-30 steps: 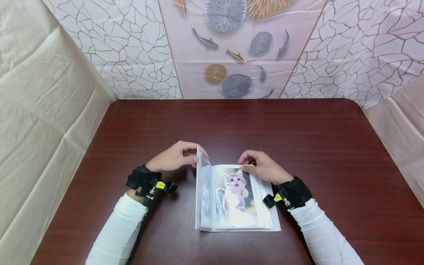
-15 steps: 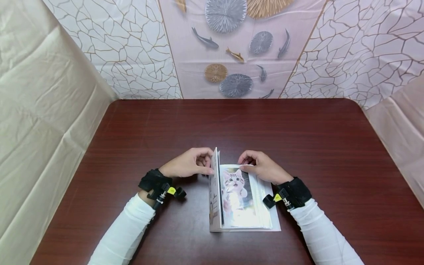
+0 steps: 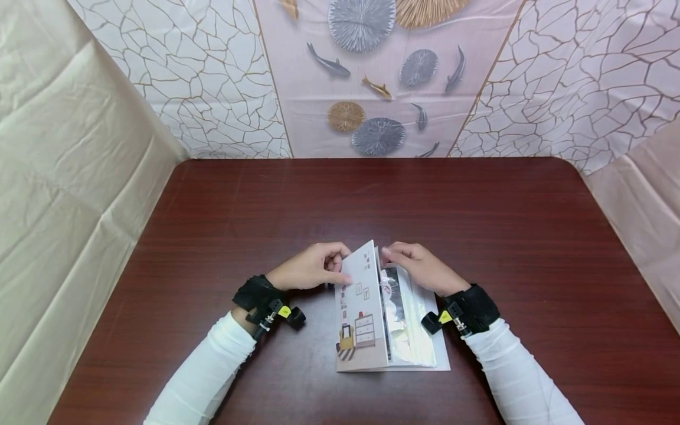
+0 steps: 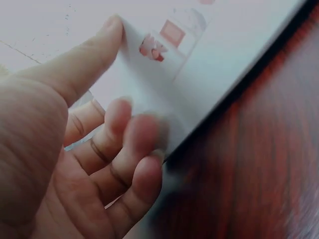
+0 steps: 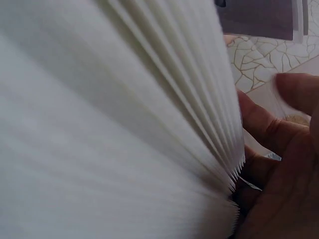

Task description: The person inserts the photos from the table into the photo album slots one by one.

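Observation:
A photo album [image 3: 419, 330] lies partly open on the table, its printed cover [image 3: 358, 313] tilted up at the left. Under the cover shows part of a kitten photo [image 3: 393, 295] in a clear sleeve. My left hand [image 3: 308, 268] is at the cover's upper left, its thumb pressing the outer face. In the left wrist view, the other fingers [image 4: 144, 137] curl loosely before the cover. My right hand [image 3: 422, 270] is at the album's top edge with its thumb lifted. In the right wrist view, the fingers [image 5: 269, 129] sit beside the fanned page edges [image 5: 219, 124].
The dark reddish-brown table [image 3: 520, 236] spreads around the album. Behind it hangs a patterned cloth [image 3: 212, 77], with a plain cream cloth [image 3: 79, 177] along the left side. Each wrist wears a black strap with a small camera.
The left hand has swung the cover up and over to the right, so its printed face shows and covers part of the kitten photo. The right thumb has lifted off the page.

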The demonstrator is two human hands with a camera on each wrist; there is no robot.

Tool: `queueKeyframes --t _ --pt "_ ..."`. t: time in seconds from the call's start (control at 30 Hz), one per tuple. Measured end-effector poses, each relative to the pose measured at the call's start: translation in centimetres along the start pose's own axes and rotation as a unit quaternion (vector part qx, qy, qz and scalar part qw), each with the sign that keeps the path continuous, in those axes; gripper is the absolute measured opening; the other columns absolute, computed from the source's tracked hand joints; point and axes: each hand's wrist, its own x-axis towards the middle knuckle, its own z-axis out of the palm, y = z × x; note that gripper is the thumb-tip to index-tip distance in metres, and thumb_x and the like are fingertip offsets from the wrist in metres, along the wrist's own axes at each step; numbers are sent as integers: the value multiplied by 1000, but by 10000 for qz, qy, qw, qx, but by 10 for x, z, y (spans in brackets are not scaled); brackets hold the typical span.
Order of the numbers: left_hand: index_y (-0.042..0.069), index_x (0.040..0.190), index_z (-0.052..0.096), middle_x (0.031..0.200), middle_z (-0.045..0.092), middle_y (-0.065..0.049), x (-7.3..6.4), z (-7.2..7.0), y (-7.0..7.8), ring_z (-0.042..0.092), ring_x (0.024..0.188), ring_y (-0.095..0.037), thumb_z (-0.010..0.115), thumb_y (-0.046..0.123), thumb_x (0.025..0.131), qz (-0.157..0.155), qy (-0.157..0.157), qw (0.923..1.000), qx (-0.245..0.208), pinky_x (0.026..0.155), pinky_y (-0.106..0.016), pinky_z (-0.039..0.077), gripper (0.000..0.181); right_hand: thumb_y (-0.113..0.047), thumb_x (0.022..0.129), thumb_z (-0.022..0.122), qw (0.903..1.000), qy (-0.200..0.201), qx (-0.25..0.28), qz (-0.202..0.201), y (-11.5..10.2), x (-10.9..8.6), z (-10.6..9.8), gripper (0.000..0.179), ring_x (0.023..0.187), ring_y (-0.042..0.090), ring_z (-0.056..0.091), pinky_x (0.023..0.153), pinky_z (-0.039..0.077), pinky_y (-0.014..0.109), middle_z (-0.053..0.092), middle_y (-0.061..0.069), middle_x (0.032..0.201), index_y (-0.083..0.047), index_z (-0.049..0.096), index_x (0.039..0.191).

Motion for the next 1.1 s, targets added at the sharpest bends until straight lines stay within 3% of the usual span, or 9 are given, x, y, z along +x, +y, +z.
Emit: queueKeyframes --t 0.13,0.3,0.47,0.67,0.8,0.9,1.1 --pt "14 108 65 73 49 1 0 4 1 47 63 -11 82 22 87 -29 105 9998 151 61 -20 37 28 -47 111 29 9995 -44 248 207 -1 -1 -2 59 109 23 57 100 41 39 68 11 113 -5 70 108" --pt "15 108 67 72 46 2 2 8 2 44 63 -10 83 24 87 -66 183 9995 254 64 -20 36 28 -50 111 24 9984 -178 480 247 -3 -3 -4 66 104 19 60 98 43 33 70 13 115 -3 70 116" --pt "16 111 67 72 42 2 3 10 4 40 63 -9 83 26 87 -91 225 9993 296 64 -21 35 31 -46 110 32 9972 -254 643 273 -4 -5 -5 58 100 14 63 92 47 28 70 12 117 -2 66 126" --pt "19 117 69 70 41 2 3 10 3 38 62 -10 83 31 86 -188 382 9972 619 63 -22 33 36 -24 108 38 9968 -38 780 193 -3 -4 -8 36 95 15 61 90 45 33 68 4 103 -1 66 113" --pt "19 116 69 70 40 2 2 9 3 37 61 -11 83 31 86 -294 503 9955 752 64 -22 32 35 -17 107 44 9938 -99 1016 439 -2 -3 -9 28 87 19 66 80 52 31 67 9 104 -1 64 117" --pt "18 115 69 71 42 2 2 8 3 37 61 -10 82 31 87 -305 533 9947 825 62 -22 31 33 -14 106 49 9942 -127 990 403 0 -3 -9 24 81 20 67 72 55 29 67 14 105 0 64 117" --pt "16 114 69 76 52 2 2 6 3 44 61 -10 80 28 89 -213 550 9954 758 60 -20 35 30 -9 104 53 9969 -92 735 263 2 -3 -12 18 84 24 64 72 54 28 65 18 107 -2 66 115"
